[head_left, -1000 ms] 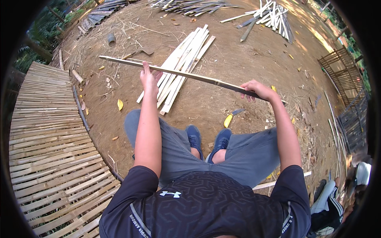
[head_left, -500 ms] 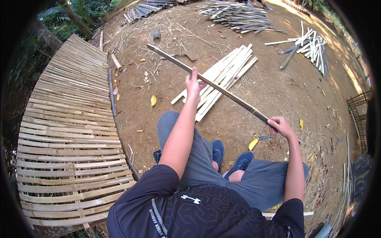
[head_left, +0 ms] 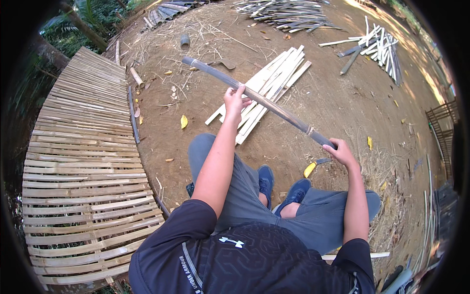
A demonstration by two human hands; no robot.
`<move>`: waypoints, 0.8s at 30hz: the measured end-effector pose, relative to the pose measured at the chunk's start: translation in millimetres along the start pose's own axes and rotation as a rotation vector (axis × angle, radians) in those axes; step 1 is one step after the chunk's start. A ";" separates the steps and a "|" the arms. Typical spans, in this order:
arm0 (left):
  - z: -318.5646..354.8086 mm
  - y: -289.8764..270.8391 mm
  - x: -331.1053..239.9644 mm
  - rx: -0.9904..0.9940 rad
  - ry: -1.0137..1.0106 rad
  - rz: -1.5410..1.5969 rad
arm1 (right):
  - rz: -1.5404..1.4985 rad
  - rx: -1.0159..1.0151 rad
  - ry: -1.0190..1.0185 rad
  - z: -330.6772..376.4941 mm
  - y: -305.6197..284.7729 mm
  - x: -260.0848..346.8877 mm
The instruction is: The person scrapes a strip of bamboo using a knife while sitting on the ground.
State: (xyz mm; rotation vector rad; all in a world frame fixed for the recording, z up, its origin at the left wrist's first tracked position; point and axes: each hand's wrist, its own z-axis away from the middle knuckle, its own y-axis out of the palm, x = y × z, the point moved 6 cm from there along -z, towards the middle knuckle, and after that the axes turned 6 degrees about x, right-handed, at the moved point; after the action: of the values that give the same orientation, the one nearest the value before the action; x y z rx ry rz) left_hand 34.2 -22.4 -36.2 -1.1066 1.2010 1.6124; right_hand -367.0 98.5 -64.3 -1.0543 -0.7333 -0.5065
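Observation:
A long split bamboo strip [head_left: 274,107] slants across in front of me, its dark, rounded outer side facing up and a node ring showing near the right end. My left hand [head_left: 235,103] supports it left of the middle, thumb against it and fingers curling underneath. Closed round the near right end is my right hand [head_left: 341,152]. Beyond my knees, a pile of pale split slats [head_left: 262,90] lies on the dirt, partly behind the strip. A curved blade [head_left: 226,64] rests on the ground past the strip. Near my right shoe lies a knife with a yellow handle [head_left: 309,170].
A slatted bamboo platform [head_left: 88,181] runs along my left. Farther off lie a heap of dark strips [head_left: 289,17], a smaller pile of strips [head_left: 384,54] and several bamboo poles [head_left: 169,12]. A short bamboo piece [head_left: 184,41] stands on the ground. Fallen leaves [head_left: 184,121] dot the dirt.
The bamboo strip has rolled in my hands, from its narrow edge to its broad dark outer face. Both hands still hold it, and the view has shifted slightly.

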 end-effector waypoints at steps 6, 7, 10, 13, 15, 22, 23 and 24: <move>2.0 2.5 -1.7 -0.006 0.031 -0.003 | 0.077 -0.078 -0.062 -0.5 -1.8 -4.7; 2.7 2.7 -2.0 -0.002 0.037 0.007 | 0.090 -0.084 -0.048 0.5 -1.4 -6.3; 3.2 -3.7 -1.7 -0.019 0.058 0.010 | 0.089 -0.066 -0.077 -1.8 2.0 -2.2; 4.2 -1.6 -8.5 -0.054 0.092 0.016 | 0.345 -0.219 -0.145 -9.0 3.3 4.1; 10.5 1.5 -20.0 -0.128 0.089 0.025 | 0.395 -0.295 -0.152 -22.9 8.7 5.4; 10.6 -9.6 -36.8 -0.331 0.284 0.234 | 0.247 -0.485 -0.024 -89.7 55.3 1.6; 13.9 -18.9 -37.3 -0.336 0.276 0.301 | 0.236 -0.488 0.016 -98.7 72.9 5.8; 14.8 -20.0 -37.8 -0.327 0.266 0.375 | 0.256 -0.495 0.046 -103.3 85.7 3.4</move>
State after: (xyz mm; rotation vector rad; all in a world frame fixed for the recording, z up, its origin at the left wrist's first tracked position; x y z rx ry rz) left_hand 61.0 -7.9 -2.7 -1.3973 1.4147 2.0502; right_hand -275.2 40.5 -143.3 -1.5690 -0.4283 -0.4998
